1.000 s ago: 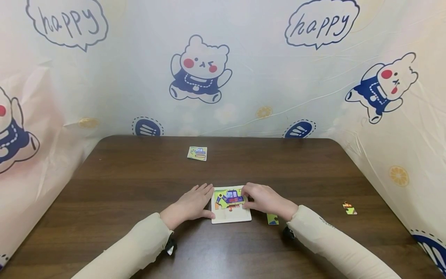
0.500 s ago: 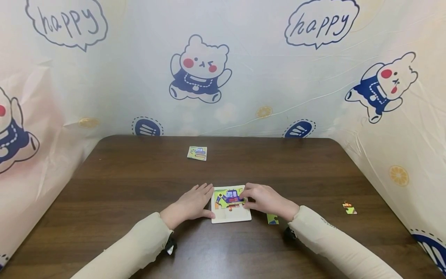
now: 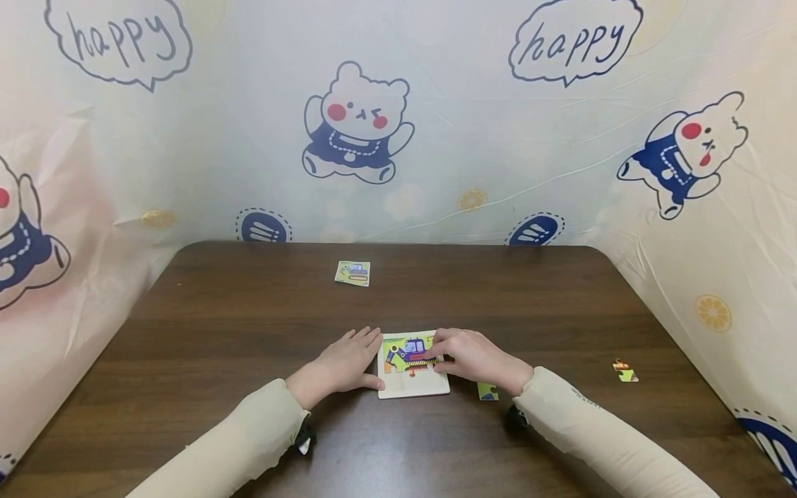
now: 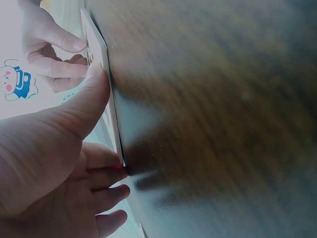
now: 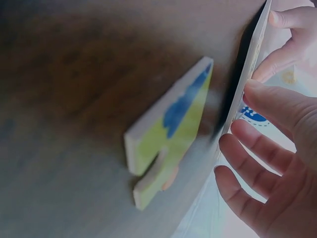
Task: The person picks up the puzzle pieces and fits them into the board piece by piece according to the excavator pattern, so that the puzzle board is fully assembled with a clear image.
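A white-framed puzzle board (image 3: 414, 387) lies at mid-table, its upper half filled with a purple excavator picture and its lower part bare. My left hand (image 3: 339, 363) rests along its left edge, fingers spread and thumb at the lower corner. My right hand (image 3: 476, 353) is over the board's right side. Its thumb and index finger are at a puzzle piece (image 3: 430, 360) there, seemingly pinching it; the hand covers part of that piece. In the right wrist view the thumb meets the board's edge, while the other fingers bend loosely beside it.
A loose green-and-blue puzzle piece (image 5: 176, 121) lies beside the board, under my right wrist. Farther right is another small loose group of puzzle pieces (image 3: 625, 371). A picture card (image 3: 353, 274) with an excavator lies near the far edge of the brown table (image 3: 249, 304).
My right fingertips have shifted slightly down and left over the right side of the picture. The left hand, board and loose pieces stay where they were.
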`<state>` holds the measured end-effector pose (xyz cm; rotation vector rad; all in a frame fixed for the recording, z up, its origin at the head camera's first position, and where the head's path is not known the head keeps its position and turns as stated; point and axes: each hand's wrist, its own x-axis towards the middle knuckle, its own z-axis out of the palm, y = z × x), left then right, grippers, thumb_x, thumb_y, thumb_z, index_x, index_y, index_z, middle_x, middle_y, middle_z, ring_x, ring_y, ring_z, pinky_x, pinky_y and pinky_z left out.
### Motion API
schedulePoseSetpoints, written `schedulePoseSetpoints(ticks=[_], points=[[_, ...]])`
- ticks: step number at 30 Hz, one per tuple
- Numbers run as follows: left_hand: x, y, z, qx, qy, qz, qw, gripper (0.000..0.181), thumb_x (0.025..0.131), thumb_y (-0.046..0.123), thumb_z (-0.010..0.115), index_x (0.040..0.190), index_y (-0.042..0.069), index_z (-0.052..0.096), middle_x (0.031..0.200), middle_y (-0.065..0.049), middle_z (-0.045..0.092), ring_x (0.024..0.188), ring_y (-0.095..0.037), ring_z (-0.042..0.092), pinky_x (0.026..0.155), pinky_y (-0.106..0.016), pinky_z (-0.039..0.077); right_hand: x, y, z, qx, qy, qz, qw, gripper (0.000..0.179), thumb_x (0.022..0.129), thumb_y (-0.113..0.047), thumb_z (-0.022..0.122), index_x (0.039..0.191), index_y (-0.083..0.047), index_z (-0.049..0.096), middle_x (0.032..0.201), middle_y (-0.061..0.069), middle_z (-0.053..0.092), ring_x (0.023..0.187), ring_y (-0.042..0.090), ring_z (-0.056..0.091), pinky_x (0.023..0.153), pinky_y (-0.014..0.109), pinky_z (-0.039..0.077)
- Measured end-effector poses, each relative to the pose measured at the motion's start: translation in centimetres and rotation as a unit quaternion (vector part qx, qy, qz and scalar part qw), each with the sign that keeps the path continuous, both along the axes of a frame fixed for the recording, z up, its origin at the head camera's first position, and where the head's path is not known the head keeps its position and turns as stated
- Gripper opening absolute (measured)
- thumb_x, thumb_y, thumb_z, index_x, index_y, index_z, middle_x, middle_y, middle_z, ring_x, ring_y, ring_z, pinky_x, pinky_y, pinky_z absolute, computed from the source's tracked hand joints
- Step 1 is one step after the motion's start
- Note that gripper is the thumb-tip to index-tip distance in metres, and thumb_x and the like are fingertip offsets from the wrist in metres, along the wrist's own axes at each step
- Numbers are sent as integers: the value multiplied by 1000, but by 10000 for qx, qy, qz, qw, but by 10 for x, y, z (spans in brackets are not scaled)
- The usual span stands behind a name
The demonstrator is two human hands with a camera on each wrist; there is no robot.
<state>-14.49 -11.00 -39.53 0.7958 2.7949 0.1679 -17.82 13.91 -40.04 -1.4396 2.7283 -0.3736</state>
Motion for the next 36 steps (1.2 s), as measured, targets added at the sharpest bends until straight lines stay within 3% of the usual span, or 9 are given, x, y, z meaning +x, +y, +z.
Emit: schedulePoseSetpoints(ticks=[17,26,36], points=[[0,0,1,33,36,-41,10000,83,80,47,65,135,-8,38,141,-21,34,131,-34,28,106,-45,22,7,6,9,-66,-210,-198,9996,25,81,-21,71,105,-11,71,92,-1,60,74,13,53,63,21,46],[0,-1,-1,-3,-14,-7,10000,84,80,48,65,136,-7,37,142,-20,34,132,-33,27,106,-45,22,19,30,17,-91,-592,-652,9961,35,79,-23,74,110,-8,67,96,1,60,81,14,56,70,28,50],[0,0,0,42,-32,-35,10000,82,80,46,66,135,-8,38,142,-21,34,132,-34,28,106,-46,22,31,66,17,-109,-748,-1004,9921,37,74,-28,77,102,-8,63,88,-4,55,77,12,55,66,29,48]])
